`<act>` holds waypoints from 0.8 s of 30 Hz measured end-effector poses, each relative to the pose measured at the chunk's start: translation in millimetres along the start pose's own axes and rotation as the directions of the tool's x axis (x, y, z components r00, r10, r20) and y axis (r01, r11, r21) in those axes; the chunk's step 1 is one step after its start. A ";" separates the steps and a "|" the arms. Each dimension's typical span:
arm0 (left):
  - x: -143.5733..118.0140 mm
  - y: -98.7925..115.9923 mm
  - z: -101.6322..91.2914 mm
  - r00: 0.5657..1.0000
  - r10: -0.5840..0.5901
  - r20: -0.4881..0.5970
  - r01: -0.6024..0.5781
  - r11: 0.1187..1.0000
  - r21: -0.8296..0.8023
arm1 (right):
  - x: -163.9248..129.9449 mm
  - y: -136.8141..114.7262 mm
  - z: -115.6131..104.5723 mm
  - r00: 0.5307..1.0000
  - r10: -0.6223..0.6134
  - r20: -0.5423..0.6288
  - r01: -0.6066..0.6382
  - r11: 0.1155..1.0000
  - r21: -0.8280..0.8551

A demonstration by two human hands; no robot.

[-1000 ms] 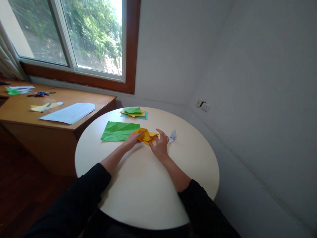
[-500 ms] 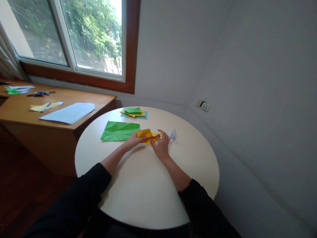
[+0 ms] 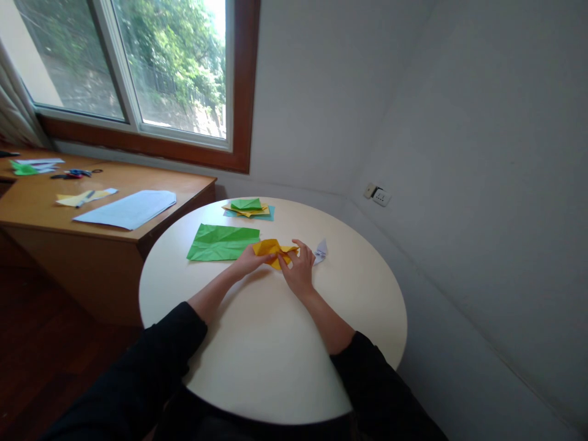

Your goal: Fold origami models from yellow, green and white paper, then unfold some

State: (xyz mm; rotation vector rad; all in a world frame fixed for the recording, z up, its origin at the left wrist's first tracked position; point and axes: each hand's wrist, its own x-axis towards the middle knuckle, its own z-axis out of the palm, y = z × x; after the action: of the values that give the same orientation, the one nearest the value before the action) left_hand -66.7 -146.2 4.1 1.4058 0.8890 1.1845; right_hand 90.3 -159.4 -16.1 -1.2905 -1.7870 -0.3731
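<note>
My left hand [image 3: 248, 262] and right hand [image 3: 299, 269] both pinch the yellow paper [image 3: 271, 250] at frame centre, on the round table [image 3: 275, 343]. A green sheet [image 3: 222, 242] lies just left; a small white fold [image 3: 320, 251] lies just right.

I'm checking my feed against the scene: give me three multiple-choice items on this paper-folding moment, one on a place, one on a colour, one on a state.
1. Where does the flat green sheet lie?
A. left of the yellow paper
B. on the wooden desk
C. on the floor

2. What colour is the paper under both hands?
A. blue
B. yellow
C. red

3. How is the yellow paper?
A. lifted in the air
B. rolled into a tube
C. folded, pressed on the round table

Answers: 1 A, it adjoins the yellow piece's left side. 2 B, yellow shows between the left hand and right hand. 3 C, the fingers press it flat.
</note>
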 end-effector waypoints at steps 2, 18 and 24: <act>0.6 -0.6 -0.1 1.000 -0.001 -0.014 0.001 1.000 0.001 | 0.0 -0.4 0.0 1.000 -0.008 0.001 0.008 1.000 0.006; 6.0 -5.8 -3.6 0.989 -0.015 -0.144 0.016 1.000 0.009 | -0.8 -7.5 -5.5 0.984 -0.178 0.028 0.177 0.984 0.032; 6.2 -6.1 -3.4 0.986 -0.027 -0.165 0.028 1.000 0.002 | -1.4 -9.5 -4.9 0.976 -0.196 0.096 0.200 0.979 -0.033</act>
State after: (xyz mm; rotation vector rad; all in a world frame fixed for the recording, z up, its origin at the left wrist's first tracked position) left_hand -68.1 -138.3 -0.8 1.3089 1.0234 1.2921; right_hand 84.4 -167.4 -12.2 -1.1783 -2.0030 -0.4704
